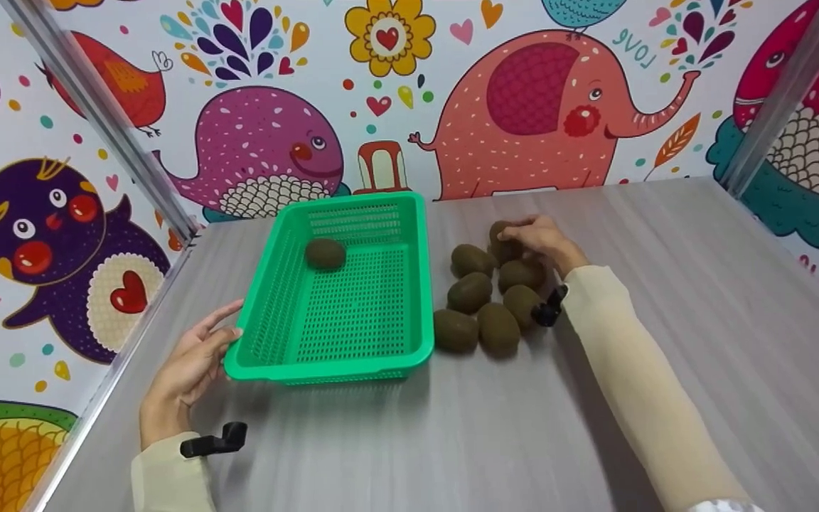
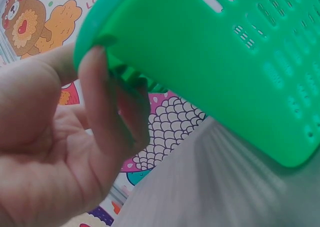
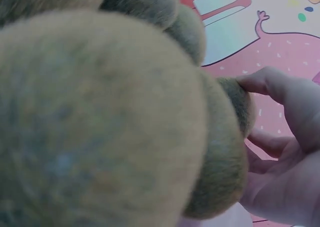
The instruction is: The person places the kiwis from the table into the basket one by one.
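Far kiwi [image 1: 500, 250] is sitting at 12 o'clock of the kiwi pile [image 1: 498, 331]; right hand [image 1: 541, 238] is pinching it, grip firmness unclear, wrist view blurring. Left hand [image 1: 185, 363] is gripping green basket's [image 1: 338, 370] rim at 8 o'clock, likely steadying it. Pile is crowding basket's 4 o'clock edge; tabletop [image 1: 509, 441] is opening out toward 5.

Grey, seemingly wood-grained tabletop [image 1: 523, 441] under a green basket [image 1: 331, 371] and clustered brown kiwis [image 1: 470, 292].
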`<act>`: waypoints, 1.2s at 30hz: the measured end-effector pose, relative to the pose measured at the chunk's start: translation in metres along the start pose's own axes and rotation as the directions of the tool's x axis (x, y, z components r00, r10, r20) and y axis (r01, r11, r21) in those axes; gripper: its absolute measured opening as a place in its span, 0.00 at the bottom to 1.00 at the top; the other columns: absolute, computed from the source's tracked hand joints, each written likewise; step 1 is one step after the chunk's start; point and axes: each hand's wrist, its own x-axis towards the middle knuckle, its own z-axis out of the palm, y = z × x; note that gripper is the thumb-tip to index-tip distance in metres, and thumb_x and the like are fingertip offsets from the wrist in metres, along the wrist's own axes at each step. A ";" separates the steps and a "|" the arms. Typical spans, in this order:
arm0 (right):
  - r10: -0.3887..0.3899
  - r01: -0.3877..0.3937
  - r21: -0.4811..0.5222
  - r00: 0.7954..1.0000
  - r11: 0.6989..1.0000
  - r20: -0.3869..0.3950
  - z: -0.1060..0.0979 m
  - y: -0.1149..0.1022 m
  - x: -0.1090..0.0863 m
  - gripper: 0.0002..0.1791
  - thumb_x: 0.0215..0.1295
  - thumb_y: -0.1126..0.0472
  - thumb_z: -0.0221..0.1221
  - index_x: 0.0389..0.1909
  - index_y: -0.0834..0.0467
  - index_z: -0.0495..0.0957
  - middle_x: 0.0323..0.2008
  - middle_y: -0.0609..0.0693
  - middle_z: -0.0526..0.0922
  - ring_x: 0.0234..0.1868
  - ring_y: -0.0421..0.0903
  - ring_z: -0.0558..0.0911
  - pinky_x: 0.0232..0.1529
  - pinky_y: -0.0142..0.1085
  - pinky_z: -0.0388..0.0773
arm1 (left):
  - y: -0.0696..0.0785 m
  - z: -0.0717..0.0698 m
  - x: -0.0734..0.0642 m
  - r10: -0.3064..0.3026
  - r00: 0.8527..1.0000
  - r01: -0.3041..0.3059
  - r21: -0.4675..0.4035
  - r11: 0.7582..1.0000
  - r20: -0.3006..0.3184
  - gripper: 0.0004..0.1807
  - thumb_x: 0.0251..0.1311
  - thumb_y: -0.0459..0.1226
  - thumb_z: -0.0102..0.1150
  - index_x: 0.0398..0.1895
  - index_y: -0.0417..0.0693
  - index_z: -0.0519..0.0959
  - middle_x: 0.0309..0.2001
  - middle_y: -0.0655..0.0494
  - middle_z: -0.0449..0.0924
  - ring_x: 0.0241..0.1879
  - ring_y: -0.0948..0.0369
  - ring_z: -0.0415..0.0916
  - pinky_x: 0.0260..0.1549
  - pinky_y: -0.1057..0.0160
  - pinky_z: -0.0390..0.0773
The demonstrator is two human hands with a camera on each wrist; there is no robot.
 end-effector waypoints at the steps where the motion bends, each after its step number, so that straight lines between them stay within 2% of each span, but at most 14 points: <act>1: 0.011 -0.011 0.017 1.000 1.000 -0.002 -0.001 -0.002 -0.002 0.34 0.65 0.50 0.61 0.69 0.62 0.67 0.63 0.58 0.72 0.54 0.48 0.73 0.58 0.42 0.79 | 0.000 0.000 0.000 0.000 1.000 0.000 0.003 1.000 -0.003 0.31 0.75 0.33 0.45 0.77 0.47 0.51 0.37 0.60 0.86 0.32 0.64 0.86 0.33 0.62 0.88; 5: 0.050 -0.052 0.133 0.999 0.990 0.022 -0.005 -0.009 -0.006 0.35 0.66 0.49 0.61 0.70 0.61 0.66 0.63 0.56 0.69 0.56 0.50 0.73 0.62 0.44 0.79 | 0.000 0.000 -0.001 -0.001 1.000 0.001 0.003 1.000 -0.006 0.31 0.75 0.33 0.45 0.77 0.47 0.51 0.37 0.60 0.86 0.31 0.64 0.86 0.33 0.62 0.88; 9: 0.056 -0.065 0.236 0.998 0.970 0.043 -0.006 -0.015 -0.005 0.35 0.65 0.50 0.62 0.69 0.61 0.67 0.62 0.53 0.69 0.60 0.52 0.73 0.67 0.48 0.75 | 0.001 0.001 0.000 -0.001 1.000 0.001 0.002 1.000 -0.013 0.31 0.75 0.33 0.46 0.77 0.47 0.51 0.36 0.60 0.86 0.30 0.64 0.86 0.32 0.63 0.87; 17: 0.019 -0.038 0.334 0.998 0.942 0.058 -0.002 -0.028 -0.010 0.24 0.65 0.50 0.63 0.57 0.58 0.72 0.51 0.48 0.73 0.54 0.47 0.78 0.70 0.49 0.73 | 0.000 0.002 0.000 -0.017 1.000 0.017 -0.001 1.000 -0.026 0.32 0.74 0.33 0.46 0.78 0.48 0.51 0.36 0.60 0.85 0.31 0.65 0.86 0.32 0.63 0.88; 23: -0.023 -0.028 0.450 0.994 0.892 0.109 0.002 -0.041 -0.014 0.19 0.67 0.52 0.62 0.53 0.56 0.75 0.56 0.50 0.72 0.58 0.51 0.77 0.68 0.48 0.74 | 0.000 0.003 0.001 -0.024 0.999 0.024 -0.011 1.000 -0.033 0.31 0.74 0.32 0.46 0.77 0.49 0.52 0.34 0.60 0.86 0.29 0.65 0.85 0.31 0.63 0.87; 29: -0.070 -0.002 0.470 0.988 0.883 0.135 0.007 -0.055 -0.019 0.15 0.69 0.54 0.60 0.52 0.55 0.77 0.54 0.50 0.74 0.54 0.50 0.79 0.67 0.47 0.76 | -0.001 0.003 0.001 -0.023 0.999 0.022 -0.006 1.000 -0.033 0.31 0.74 0.32 0.46 0.77 0.48 0.52 0.35 0.60 0.86 0.29 0.65 0.85 0.31 0.63 0.87; 33: -0.095 0.021 0.474 0.986 0.880 0.134 0.011 -0.064 -0.021 0.11 0.68 0.56 0.60 0.49 0.55 0.79 0.49 0.49 0.77 0.47 0.46 0.83 0.61 0.44 0.81 | -0.001 0.002 0.001 -0.019 0.999 0.018 -0.007 1.000 -0.030 0.31 0.74 0.32 0.46 0.77 0.48 0.52 0.35 0.60 0.86 0.29 0.65 0.85 0.31 0.63 0.87; 36: -0.102 0.028 0.478 0.986 0.878 0.130 0.013 -0.070 -0.022 0.09 0.68 0.57 0.60 0.46 0.55 0.79 0.49 0.49 0.77 0.45 0.45 0.83 0.57 0.43 0.83 | -0.001 0.002 0.001 -0.017 0.999 0.017 -0.010 1.000 -0.030 0.31 0.74 0.32 0.46 0.77 0.48 0.52 0.35 0.60 0.86 0.30 0.64 0.86 0.32 0.62 0.88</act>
